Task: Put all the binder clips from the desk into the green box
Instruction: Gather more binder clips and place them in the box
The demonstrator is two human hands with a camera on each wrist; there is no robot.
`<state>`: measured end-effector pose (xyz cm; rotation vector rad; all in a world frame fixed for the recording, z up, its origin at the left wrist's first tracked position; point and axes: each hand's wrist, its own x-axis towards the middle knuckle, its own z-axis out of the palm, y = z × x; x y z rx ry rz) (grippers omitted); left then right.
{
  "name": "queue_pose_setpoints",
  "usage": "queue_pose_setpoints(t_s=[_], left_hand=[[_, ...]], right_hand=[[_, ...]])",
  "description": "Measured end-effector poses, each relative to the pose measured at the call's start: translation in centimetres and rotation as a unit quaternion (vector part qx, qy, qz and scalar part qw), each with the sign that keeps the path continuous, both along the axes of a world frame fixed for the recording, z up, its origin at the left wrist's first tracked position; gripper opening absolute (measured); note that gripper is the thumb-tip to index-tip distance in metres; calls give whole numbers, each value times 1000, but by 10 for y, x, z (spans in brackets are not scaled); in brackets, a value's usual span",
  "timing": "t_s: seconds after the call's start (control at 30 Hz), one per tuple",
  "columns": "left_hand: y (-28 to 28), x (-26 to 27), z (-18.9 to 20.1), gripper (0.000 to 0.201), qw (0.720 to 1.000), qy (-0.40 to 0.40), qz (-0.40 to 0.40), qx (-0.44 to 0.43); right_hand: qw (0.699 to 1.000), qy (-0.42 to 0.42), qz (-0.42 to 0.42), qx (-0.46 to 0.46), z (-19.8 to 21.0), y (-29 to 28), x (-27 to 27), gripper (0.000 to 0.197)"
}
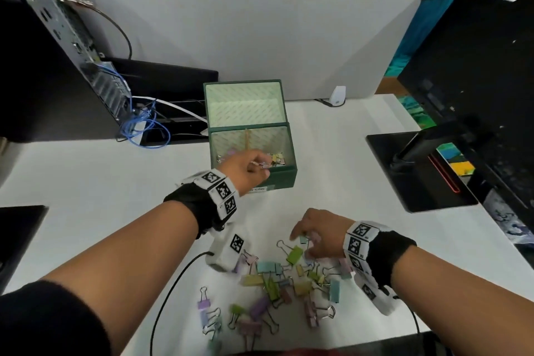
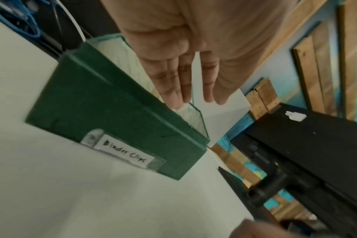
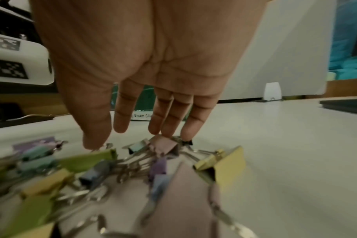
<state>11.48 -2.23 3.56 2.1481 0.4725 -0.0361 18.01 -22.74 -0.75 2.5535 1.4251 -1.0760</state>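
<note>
Far left on the white desk: a black computer tower tipped on its side, blue cables tangled at its base. Next along, left hand reached over the front edge of the open green box, fingers stretched out straight and slightly spread in the left wrist view, nothing gripped. Just off those fingertips in the head view, a small pale clip, blurred; touching or not, impossible to tell. Box lid stood upright behind, pale patterned lining showing, with a few binder clips already lying in the bottom. On the box's front face, a white label handwritten "Binder Clips". Nearer the body and between the two forearms, a loose heap of pastel binder clips spread on the desk, green, yellow, teal, pink and purple, wire handles splayed. Further right, right hand lowered palm-down over the far edge of that heap, fingers extended and loosely apart, tips at or just above a pink clip, nothing pinched. Marker-covered bands strapped on both wrists. Far right, a black monitor stand on its flat base.
</note>
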Motion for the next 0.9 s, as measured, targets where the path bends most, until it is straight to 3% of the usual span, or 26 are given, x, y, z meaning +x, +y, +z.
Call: queue_pose_setpoints(t_s=[0.13,0.3,0.47,0.57,0.73,0.9], left_hand=[[3,-32,-15,26,985,103,-116,75],[-4,-64,-40,48,911,281,-235,189],[-13,-76,-54,63,882,299,-277,238],[-16,-82,-61,59,886,269,-269,264],[-15,-83,-64,33,912,234,-233,244],[-6,-80,-59,40,941,224,-180,179]], right_hand=[[996,-36,81,10,-9,3,-12,50],[995,-36,96,8,-17,11,-21,42],[998,-21,60,15,-20,20,-15,38],[999,2,1,37,-20,25,-10,34],[994,15,-77,75,-19,32,-6,26],[982,59,-149,100,-13,31,0,19]])
